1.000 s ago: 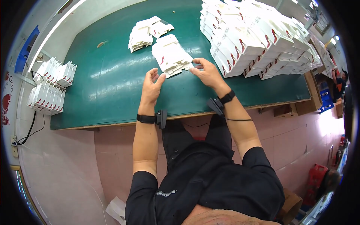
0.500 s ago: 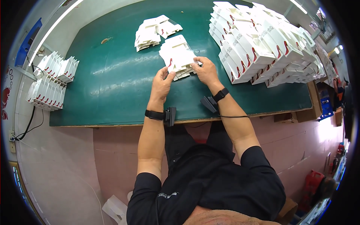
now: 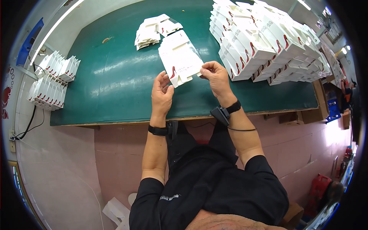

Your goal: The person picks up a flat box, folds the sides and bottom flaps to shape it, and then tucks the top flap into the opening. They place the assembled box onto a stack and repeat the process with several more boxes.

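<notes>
Both hands hold a flat, unfolded white carton blank (image 3: pixel 179 58) with a small red mark, lifted a little above the green table (image 3: pixel 111 88). My left hand (image 3: pixel 161 92) grips its near left corner. My right hand (image 3: pixel 214 74) pinches its near right edge. Behind the blank lies a small heap of more flat white blanks (image 3: pixel 153 30). Each wrist wears a black band with a small device.
A large stack of folded white boxes with red marks (image 3: pixel 264 42) fills the table's right side. Two rows of folded boxes (image 3: pixel 51 82) stand off the table's left end. A black cable (image 3: pixel 27 126) hangs at the left. Cardboard boxes (image 3: pixel 322 103) sit at the right.
Both hands have kept hold of the carton blank and raised it slightly off the table. The view has shifted, so the table's things sit a little differently in the picture.
</notes>
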`<move>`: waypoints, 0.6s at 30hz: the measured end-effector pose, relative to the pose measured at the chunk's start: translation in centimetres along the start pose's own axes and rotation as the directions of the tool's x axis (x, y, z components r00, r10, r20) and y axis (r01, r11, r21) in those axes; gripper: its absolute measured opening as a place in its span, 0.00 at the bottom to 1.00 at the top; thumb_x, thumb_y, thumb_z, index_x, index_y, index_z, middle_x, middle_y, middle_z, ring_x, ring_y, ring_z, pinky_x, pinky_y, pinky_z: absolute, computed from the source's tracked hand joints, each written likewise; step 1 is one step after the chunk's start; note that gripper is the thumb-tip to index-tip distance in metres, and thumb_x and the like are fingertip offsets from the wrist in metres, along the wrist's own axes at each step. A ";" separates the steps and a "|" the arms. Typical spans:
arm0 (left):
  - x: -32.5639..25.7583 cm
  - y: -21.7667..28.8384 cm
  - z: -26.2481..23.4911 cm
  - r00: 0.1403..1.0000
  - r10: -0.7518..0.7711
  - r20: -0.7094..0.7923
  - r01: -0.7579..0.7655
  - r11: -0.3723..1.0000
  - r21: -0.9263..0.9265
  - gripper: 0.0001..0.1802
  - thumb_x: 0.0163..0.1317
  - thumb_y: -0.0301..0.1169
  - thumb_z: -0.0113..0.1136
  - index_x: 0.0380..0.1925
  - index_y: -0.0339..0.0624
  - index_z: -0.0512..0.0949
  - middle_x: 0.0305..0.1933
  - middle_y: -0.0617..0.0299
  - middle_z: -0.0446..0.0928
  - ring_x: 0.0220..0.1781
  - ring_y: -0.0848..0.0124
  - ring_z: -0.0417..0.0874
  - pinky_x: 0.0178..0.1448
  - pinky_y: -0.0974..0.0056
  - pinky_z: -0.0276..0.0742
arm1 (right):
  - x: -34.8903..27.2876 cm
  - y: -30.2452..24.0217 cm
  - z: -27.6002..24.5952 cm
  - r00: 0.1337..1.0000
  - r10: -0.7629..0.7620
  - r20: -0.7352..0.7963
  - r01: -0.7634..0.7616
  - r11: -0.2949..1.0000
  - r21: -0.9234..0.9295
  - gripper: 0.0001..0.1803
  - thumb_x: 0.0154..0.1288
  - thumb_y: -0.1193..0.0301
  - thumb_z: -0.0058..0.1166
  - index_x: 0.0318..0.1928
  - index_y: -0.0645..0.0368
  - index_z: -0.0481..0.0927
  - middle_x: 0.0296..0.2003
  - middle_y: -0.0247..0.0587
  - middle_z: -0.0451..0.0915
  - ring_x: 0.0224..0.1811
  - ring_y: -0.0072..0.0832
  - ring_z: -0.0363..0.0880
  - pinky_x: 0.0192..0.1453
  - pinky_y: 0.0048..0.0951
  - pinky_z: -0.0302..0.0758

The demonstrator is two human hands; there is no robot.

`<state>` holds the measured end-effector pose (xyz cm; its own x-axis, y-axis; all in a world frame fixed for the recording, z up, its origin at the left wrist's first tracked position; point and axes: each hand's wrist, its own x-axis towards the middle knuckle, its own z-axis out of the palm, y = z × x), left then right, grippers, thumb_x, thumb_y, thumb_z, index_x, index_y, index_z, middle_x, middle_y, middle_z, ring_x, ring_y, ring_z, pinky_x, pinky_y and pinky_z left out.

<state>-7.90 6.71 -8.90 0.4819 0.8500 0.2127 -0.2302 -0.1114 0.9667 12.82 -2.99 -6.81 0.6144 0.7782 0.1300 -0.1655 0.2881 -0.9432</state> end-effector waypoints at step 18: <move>-2.6 2.6 0.9 0.810 0.568 0.146 -0.553 0.656 0.514 0.18 0.68 0.17 0.63 0.56 0.43 0.86 0.64 0.54 0.81 0.65 0.59 0.82 0.67 0.59 0.78 | -6.3 -4.7 -2.7 0.987 0.005 0.158 0.003 0.999 -0.046 0.15 0.78 0.66 0.63 0.58 0.61 0.82 0.48 0.35 0.84 0.48 0.23 0.85 0.57 0.30 0.82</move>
<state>-9.00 3.71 -6.81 0.3834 0.5501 0.7419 0.0172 -0.8074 0.5898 11.81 -10.80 -4.06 0.4838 0.8580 0.1723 -0.1281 0.2642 -0.9559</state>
